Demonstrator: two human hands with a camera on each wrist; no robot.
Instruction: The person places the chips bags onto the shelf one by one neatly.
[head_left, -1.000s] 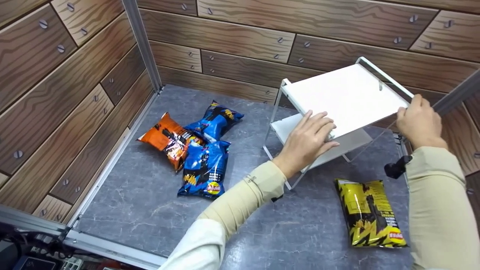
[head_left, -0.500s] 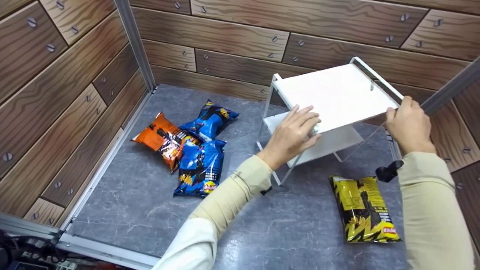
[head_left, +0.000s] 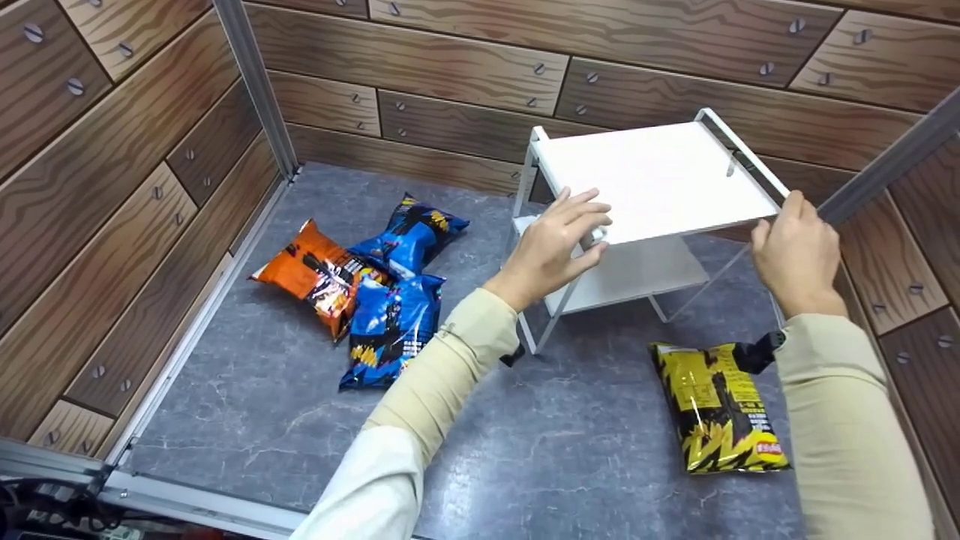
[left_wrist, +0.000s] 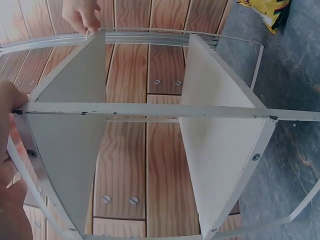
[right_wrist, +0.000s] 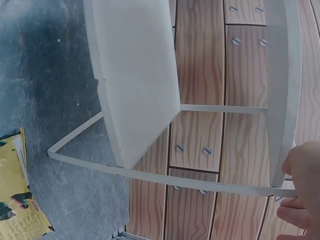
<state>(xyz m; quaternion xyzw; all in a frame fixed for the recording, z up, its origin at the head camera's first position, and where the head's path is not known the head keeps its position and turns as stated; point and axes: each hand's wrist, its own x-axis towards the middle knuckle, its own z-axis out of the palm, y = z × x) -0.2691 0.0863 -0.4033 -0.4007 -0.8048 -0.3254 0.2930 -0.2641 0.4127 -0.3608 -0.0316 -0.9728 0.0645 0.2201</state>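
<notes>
White rack [head_left: 649, 184], two boards — both hands on the near ends of its side rails, top board level with the hands. Can't tell if its feet touch the gray floor [head_left: 285, 442].

Near to far: left sleeve [head_left: 420, 394] slants up and rightward to the rack from its near left; right sleeve [head_left: 844, 420] runs almost straight away from the person, right of the rack. Yellow-black chip bag [head_left: 720, 416] lies flat in front of the rack's right half, just left of that sleeve.

Left hand [head_left: 551, 251]: loose grip at the rack's near left corner, back up, fingers slightly bent and a bit spread, thumb apart, rail end between. Right hand [head_left: 799, 259]: tighter — fingers curled over the rack's near right corner, thumb on the inner side.

Left of the rack, clear of it: near blue bag [head_left: 397, 326], touching orange bag [head_left: 311, 274], then far blue bag [head_left: 412, 236]. Wood-plank wall [head_left: 420, 45] behind the rack.
</notes>
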